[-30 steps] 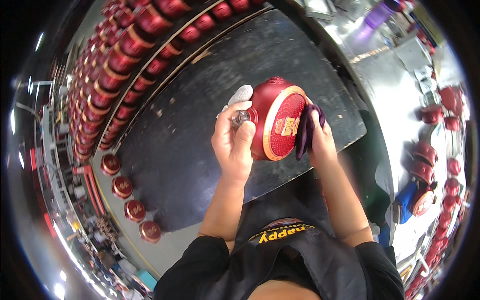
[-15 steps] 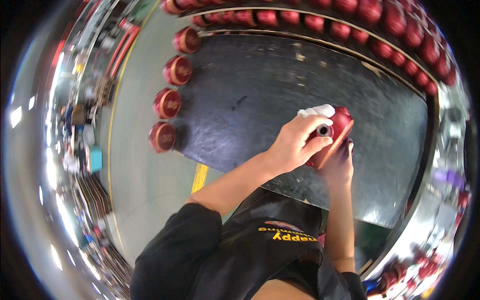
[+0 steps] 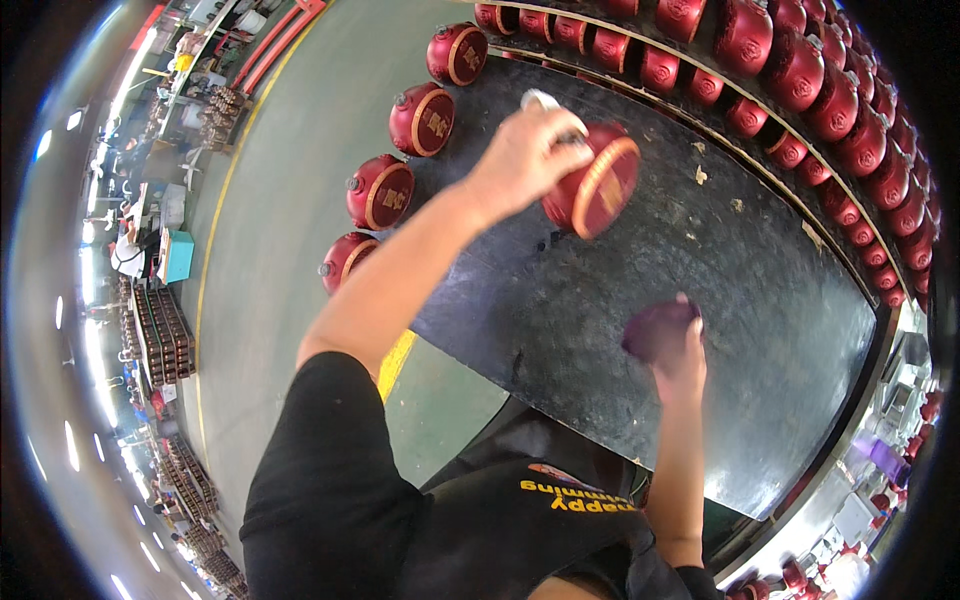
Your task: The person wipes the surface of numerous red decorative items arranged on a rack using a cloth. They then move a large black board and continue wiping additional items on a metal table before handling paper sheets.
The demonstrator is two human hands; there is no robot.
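My left hand (image 3: 525, 155), with white coverings on some fingertips, grips a round red bottle (image 3: 607, 185) by its neck. The bottle is tilted, its flat orange-rimmed face turned toward the right, and it is held above the dark worktable (image 3: 600, 310). My right hand (image 3: 688, 365) is closed on a dark purple cloth (image 3: 655, 332) over the near part of the table, apart from the bottle. Both are somewhat blurred by motion. Along the table's left edge stand several similar red bottles (image 3: 421, 119); my left forearm partly covers the nearest one.
Racks along the far and right sides hold rows of red bottles (image 3: 800, 75). The green floor (image 3: 290, 200) with a yellow line lies to the left. A turquoise box (image 3: 176, 255) and stacked goods (image 3: 163, 335) stand beyond it. Something purple (image 3: 884, 460) is at the right.
My left hand has carried the red bottle away to the far left, out of my right hand. My right hand stays near the table's right with the cloth. The view has shifted.
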